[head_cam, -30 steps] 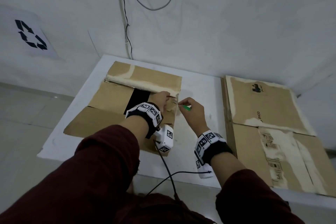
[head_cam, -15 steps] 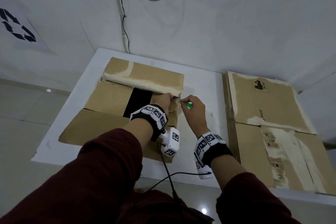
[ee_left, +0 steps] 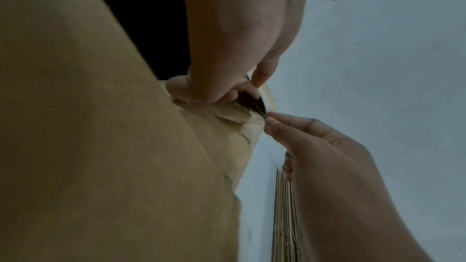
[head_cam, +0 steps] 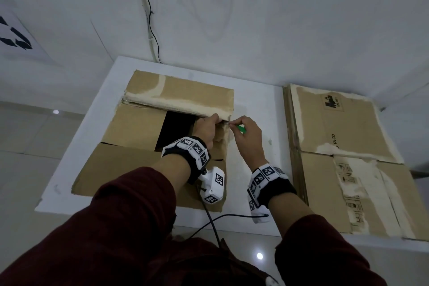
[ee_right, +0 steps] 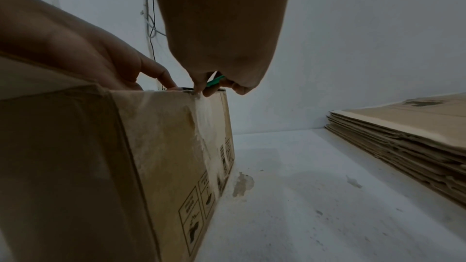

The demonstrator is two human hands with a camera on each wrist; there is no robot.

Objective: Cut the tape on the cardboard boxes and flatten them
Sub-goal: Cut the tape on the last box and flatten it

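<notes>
Fingers of the left hand [head_cam: 207, 128] curl over the torn top edge of the cardboard box [head_cam: 130, 127], near its right corner at mid-frame in the head view, gripping the ragged flap. Just beside them, the right hand [head_cam: 247, 137] pinches a small green cutter [head_cam: 241, 128] between thumb and forefinger, its tip at the same corner seam; in the left wrist view the fingertips [ee_left: 271, 122] of the right hand are pressed together right at the frayed edge. Whether the blade touches tape cannot be told.

The box stands partly open in the centre-left of the head view, with a dark opening [head_cam: 176, 127] between its flaps and whitish strips of torn paper along the far flap. Its printed side faces the right wrist camera.

At the right of the frame lies a stack of flattened boxes [head_cam: 343, 137], well apart from the open one, with a bare strip of the white surface [head_cam: 257, 100] between them. A black cable [head_cam: 232, 216] runs across the near edge from the wrist cameras.

Behind is a white wall [head_cam: 301, 30] with wires [head_cam: 148, 11] running down it, and a recycling sign [head_cam: 14, 37] at the upper left.
</notes>
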